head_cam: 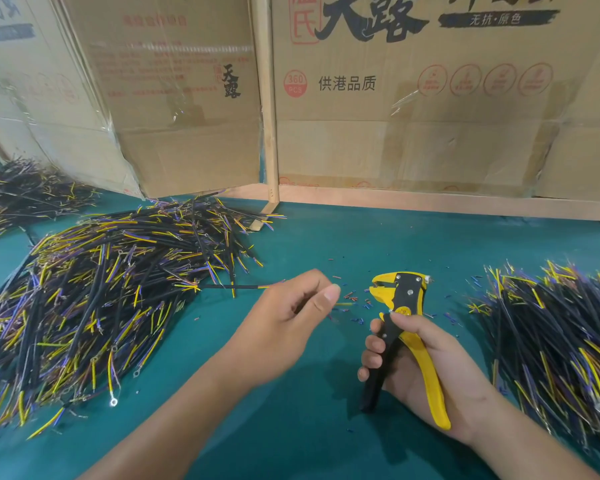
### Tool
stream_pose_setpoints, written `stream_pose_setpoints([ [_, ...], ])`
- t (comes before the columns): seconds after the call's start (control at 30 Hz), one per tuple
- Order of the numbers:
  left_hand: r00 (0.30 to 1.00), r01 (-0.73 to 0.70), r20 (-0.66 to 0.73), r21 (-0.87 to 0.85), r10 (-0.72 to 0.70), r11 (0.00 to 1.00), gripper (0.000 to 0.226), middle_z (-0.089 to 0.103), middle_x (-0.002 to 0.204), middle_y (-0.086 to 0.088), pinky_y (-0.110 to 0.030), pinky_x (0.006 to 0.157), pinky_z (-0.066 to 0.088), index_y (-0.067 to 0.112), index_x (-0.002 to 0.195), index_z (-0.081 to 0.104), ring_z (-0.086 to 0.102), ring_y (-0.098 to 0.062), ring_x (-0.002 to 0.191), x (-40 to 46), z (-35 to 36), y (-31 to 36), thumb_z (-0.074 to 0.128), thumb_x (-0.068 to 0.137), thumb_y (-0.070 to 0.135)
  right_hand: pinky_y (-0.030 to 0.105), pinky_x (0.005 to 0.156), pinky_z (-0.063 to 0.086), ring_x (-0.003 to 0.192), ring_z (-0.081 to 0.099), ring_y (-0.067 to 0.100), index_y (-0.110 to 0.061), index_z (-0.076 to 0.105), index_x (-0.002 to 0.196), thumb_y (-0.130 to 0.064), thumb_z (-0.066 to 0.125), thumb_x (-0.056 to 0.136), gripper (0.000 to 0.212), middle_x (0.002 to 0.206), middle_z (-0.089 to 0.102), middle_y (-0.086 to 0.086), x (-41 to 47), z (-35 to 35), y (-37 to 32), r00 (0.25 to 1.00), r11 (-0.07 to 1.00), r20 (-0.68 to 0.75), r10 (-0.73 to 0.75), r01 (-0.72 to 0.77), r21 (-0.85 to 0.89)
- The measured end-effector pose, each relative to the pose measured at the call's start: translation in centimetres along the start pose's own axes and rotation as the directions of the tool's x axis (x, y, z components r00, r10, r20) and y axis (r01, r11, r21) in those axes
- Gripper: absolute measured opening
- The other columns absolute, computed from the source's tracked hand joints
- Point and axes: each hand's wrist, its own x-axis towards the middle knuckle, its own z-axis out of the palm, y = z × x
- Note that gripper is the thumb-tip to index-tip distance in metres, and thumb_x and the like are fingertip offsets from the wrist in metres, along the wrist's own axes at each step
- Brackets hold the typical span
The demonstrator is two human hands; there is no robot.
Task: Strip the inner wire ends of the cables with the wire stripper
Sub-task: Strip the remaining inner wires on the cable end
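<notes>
Closest to me, two bare forearms reach in over the green bench (pixel 291 427). Right hand (pixel 420 365) has its grip wrapped round the handles of the wire stripper (pixel 400 327), fingers curled over the black handle, yellow handle lying across the palm. Tool stands nose-up, its yellow head just above the thumb; handles spread apart some, not squeezed together.

Left hand (pixel 288 323) sits to the left of the tool, thumb & fingers pinched shut on one cable (pixel 236 287). The black part of that cable runs out leftwards from behind the hand to the edge of the big heap. A short yellowish wire end pokes out by the thumb tip, pointing at the stripper head w/o touching it.

Btwn the hands & just beyond, small bits of cut insulation (pixel 354 299) lie scattered on the bench, blue, red, yellow.

Left side: big pile of cables (pixel 111 289), black w/ yellow & purple-blue inner wires, some w/ ring terminals. Right side: another pile (pixel 551 334), same sort, running to the frame edge. Far left, further back, a third heap (pixel 25 192).

At the back, a wooden frame (pixel 269 133) stands on the bench edge, w/ cardboard boxes (pixel 413 98) behind it, printed in Chinese, tape across them.
</notes>
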Motion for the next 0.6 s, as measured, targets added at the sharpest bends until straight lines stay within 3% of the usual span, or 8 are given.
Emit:
stream_pose_setpoints([
  [0.13, 0.997, 0.022, -0.069, -0.05, -0.026, 0.998, 0.013, 0.037, 0.065, 0.009, -0.023, 0.053, 0.027, 0.017, 0.078, 0.046, 0.029, -0.011, 0.06, 0.1, -0.1, -0.2, 0.055, 0.087, 0.017, 0.044, 0.068, 0.048, 0.065, 0.044, 0.026, -0.006, 0.058, 0.094, -0.031, 0.062, 0.084, 0.027, 0.077, 0.043, 0.01, 0.0, -0.1, 0.0, 1.0, 1.0, 0.013, 0.007, -0.007, 0.005],
  [0.23, 0.992, 0.01, -0.122, -0.054, -0.016, 0.998, 0.016, 0.037, 0.065, 0.001, -0.023, 0.053, 0.028, 0.019, 0.079, 0.046, 0.03, -0.014, 0.06, 0.0, 0.1, -0.1, 0.051, 0.08, 0.003, 0.044, 0.068, 0.049, 0.064, 0.045, 0.026, -0.006, 0.059, 0.093, -0.03, 0.063, 0.084, 0.026, 0.077, 0.044, 0.01, 0.1, -0.2, 0.0, 1.0, 1.0, 0.014, 0.007, -0.008, 0.009],
  [0.33, 0.986, -0.01, -0.168, -0.039, 0.004, 0.999, 0.017, 0.038, 0.066, -0.009, -0.028, 0.053, 0.028, 0.019, 0.08, 0.049, 0.031, -0.024, 0.061, 0.1, 0.1, 0.1, 0.048, 0.08, 0.001, 0.044, 0.067, 0.049, 0.064, 0.045, 0.027, -0.005, 0.06, 0.092, -0.03, 0.063, 0.083, 0.026, 0.076, 0.044, 0.011, 0.0, 0.1, 0.0, 1.0, 1.0, 0.01, 0.002, -0.002, 0.005],
  [0.43, 0.978, 0.011, -0.206, -0.046, -0.021, 0.999, 0.02, 0.04, 0.062, 0.003, -0.03, 0.05, 0.028, 0.022, 0.081, 0.055, 0.031, -0.021, 0.057, 0.1, 0.1, 0.0, 0.044, 0.081, 0.006, 0.044, 0.067, 0.048, 0.063, 0.044, 0.027, -0.005, 0.058, 0.092, -0.027, 0.062, 0.084, 0.025, 0.075, 0.044, 0.011, -0.4, 0.4, 0.0, 1.0, 1.0, 0.023, -0.02, 0.02, -0.011],
  [0.5, 0.973, 0.028, -0.229, -0.054, -0.039, 0.998, 0.023, 0.041, 0.061, 0.009, -0.035, 0.051, 0.029, 0.024, 0.082, 0.058, 0.033, -0.027, 0.058, 0.1, 0.2, -0.1, 0.042, 0.079, 0.007, 0.045, 0.066, 0.048, 0.062, 0.044, 0.028, -0.005, 0.058, 0.092, -0.022, 0.065, 0.086, 0.02, 0.074, 0.043, 0.012, -0.8, 0.6, 0.2, 0.995, 0.999, 0.098, -0.022, 0.026, -0.033],
  [0.6, 0.962, 0.026, -0.271, -0.031, -0.034, 0.999, 0.024, 0.045, 0.061, -0.001, -0.037, 0.05, 0.028, 0.024, 0.083, 0.06, 0.035, -0.033, 0.058, 0.1, 0.5, -0.1, 0.043, 0.079, 0.007, 0.046, 0.066, 0.049, 0.061, 0.046, 0.029, -0.004, 0.06, 0.088, -0.024, 0.073, 0.076, 0.027, 0.072, 0.043, 0.014, -1.3, 1.1, 0.9, 0.974, 0.999, 0.227, 0.02, -0.01, -0.046],
])
